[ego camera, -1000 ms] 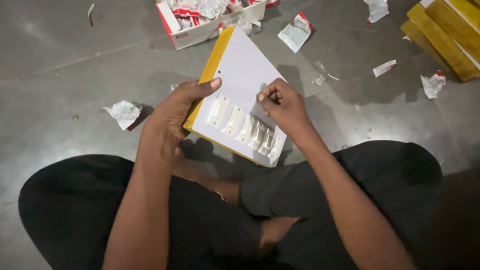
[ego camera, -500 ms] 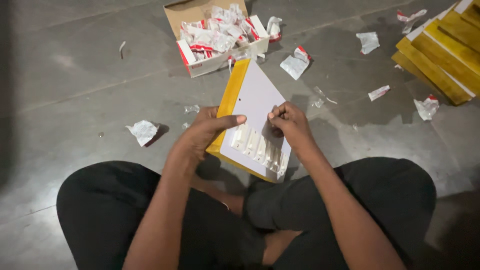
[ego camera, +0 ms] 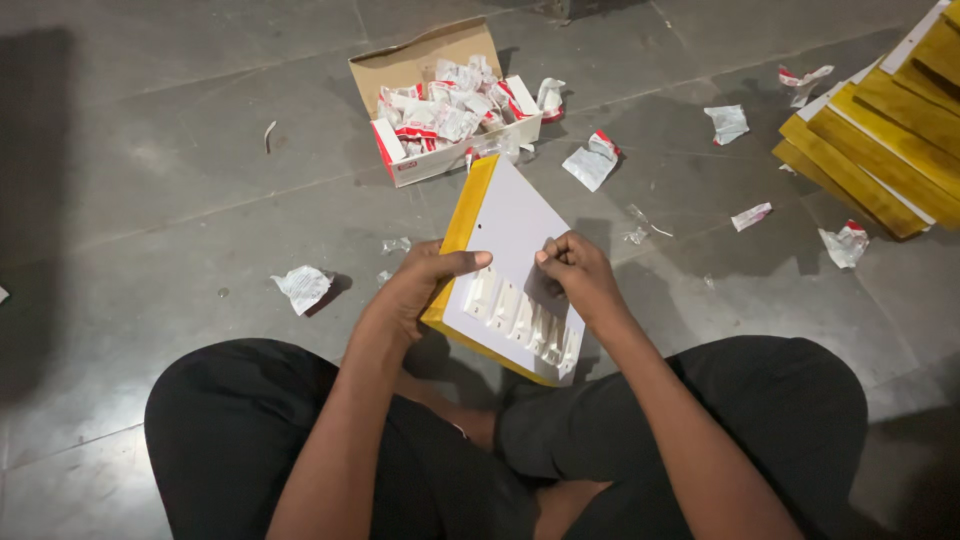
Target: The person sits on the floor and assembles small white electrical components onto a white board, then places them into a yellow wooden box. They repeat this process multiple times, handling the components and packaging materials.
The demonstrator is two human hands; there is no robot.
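Fingers of your left hand (ego camera: 415, 290) were wrapped round the left edge of the white board (ego camera: 520, 235), thumb laid flat across its face, clamping it. Your right hand (ego camera: 575, 275) had its fingertips bunched together at the board's middle, pinching something small against the white surface; what exactly sat between them was too small to tell. You held the board tilted over your lap, its yellow backing showing along the left and near edges.

A row of small white plastic pieces (ego camera: 525, 325) already stood side by side along the near part of the board, just below your right hand. The far half of the board was bare, with only a small dark dot near the top, so by my judgement the filling was partly done and much of the surface remained.

On the floor (ego camera: 150, 180) far from you sat an open cardboard box (ego camera: 420, 75) heaped with red-and-white packets. Torn wrappers (ego camera: 303, 287) lay scattered to the left, right and far side. At the far right a stack of yellow-edged boards (ego camera: 880, 130) ran out of the picture, so you could not count them.

How the pieces were fixed to the board was hidden. Your right palm was turned away, and your legs covered whatever lay beneath the board.
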